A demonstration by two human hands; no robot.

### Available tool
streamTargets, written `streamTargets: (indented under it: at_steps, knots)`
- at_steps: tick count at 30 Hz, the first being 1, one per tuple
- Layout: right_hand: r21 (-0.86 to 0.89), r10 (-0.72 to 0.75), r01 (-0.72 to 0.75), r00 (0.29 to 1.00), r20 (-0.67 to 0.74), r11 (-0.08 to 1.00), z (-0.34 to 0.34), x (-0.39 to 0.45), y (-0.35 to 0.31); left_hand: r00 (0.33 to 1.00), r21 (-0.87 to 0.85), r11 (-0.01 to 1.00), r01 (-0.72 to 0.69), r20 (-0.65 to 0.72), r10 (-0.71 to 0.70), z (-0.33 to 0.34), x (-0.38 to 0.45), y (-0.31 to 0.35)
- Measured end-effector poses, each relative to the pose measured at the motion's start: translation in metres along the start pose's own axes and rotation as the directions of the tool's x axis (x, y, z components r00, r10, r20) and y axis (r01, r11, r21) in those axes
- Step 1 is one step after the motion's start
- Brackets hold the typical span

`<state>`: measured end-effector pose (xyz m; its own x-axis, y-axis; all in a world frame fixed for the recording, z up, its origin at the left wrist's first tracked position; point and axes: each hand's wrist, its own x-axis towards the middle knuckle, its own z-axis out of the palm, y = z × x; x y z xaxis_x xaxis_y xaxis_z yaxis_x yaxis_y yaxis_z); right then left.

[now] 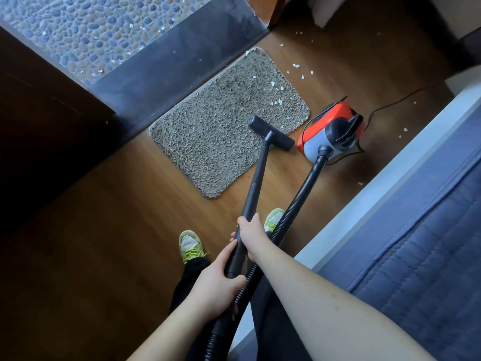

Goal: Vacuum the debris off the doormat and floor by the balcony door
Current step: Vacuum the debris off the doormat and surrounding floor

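Vacuum nozzle on doormat

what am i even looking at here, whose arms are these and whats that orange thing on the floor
This is one picture from a camera worn on a person's head, looking down at their own arms and green shoes. Both hands grip the black vacuum wand: the left hand lower, the right hand higher. The wand's floor nozzle sits on the edge of the grey doormat. The orange thing is the vacuum cleaner body, joined by a ribbed hose. White debris bits lie on the mat and the wooden floor.
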<state>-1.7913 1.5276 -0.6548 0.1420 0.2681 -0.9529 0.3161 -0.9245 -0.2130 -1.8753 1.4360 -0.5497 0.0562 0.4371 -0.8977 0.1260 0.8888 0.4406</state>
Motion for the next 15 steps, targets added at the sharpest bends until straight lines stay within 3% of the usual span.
streamTargets:
  at_steps: [5, 15]
  knots:
    - [-0.041, -0.018, 0.019, 1.0, 0.016, 0.999, -0.006, 0.009, -0.026, 1.0, -0.058, 0.998, -0.025, -0.007, 0.025, 0.004, 0.015, 0.017]
    - [-0.061, -0.043, 0.042, 0.999, -0.014, 0.997, -0.029, 0.029, -0.088, 0.997, 0.007, 0.999, -0.032, -0.064, 0.032, 0.0, 0.062, 0.065]
